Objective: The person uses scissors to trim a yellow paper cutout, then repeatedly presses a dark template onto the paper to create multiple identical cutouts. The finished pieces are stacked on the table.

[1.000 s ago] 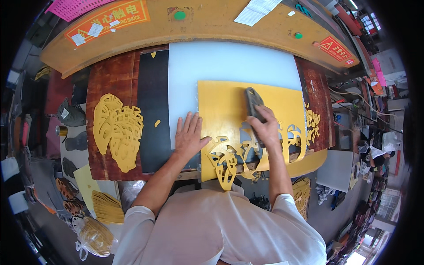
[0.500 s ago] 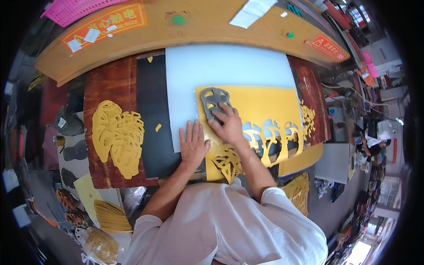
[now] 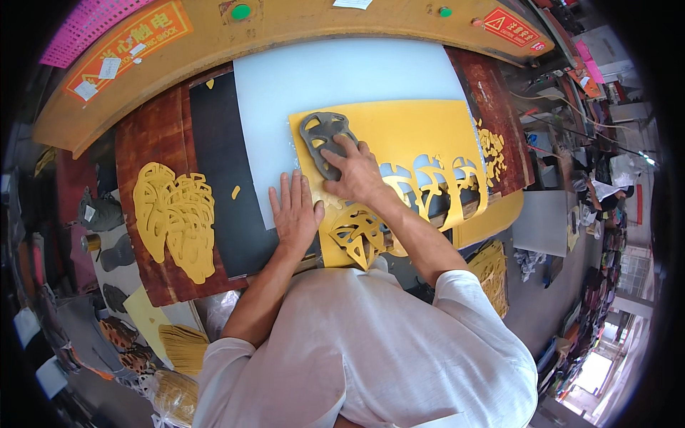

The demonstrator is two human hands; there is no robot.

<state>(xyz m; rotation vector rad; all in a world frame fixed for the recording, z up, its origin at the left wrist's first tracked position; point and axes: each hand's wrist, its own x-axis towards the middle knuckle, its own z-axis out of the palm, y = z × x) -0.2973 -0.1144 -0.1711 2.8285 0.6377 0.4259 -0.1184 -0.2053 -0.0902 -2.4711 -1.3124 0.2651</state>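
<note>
A dark grey cutting die (image 3: 311,148), shaped like a shoe part with openings in it, lies flat near the far left corner of a yellow sheet (image 3: 414,132). My right hand (image 3: 357,173) grips it, fingers over its right side and the thumb at its near part; the palm hides some of its edge. To the left, my left hand (image 3: 293,214) rests flat with fingers stretched, at the sheet's left edge and partly over the white board (image 3: 264,143). Cut-out yellow webbing (image 3: 432,178) forms the sheet's near side, and a tangled yellow offcut (image 3: 354,232) hangs at the near edge.
A heap of cut yellow pieces (image 3: 175,214) lies on the reddish-brown board at left, beside a black strip (image 3: 221,164). Small yellow scraps (image 3: 492,151) are scattered at right. An orange-yellow machine beam (image 3: 300,32) with green buttons spans the far side.
The whole view has shifted, so the worktop sits higher and further left in the picture. My right hand stays on the die, and my left hand remains flat beside the sheet.
</note>
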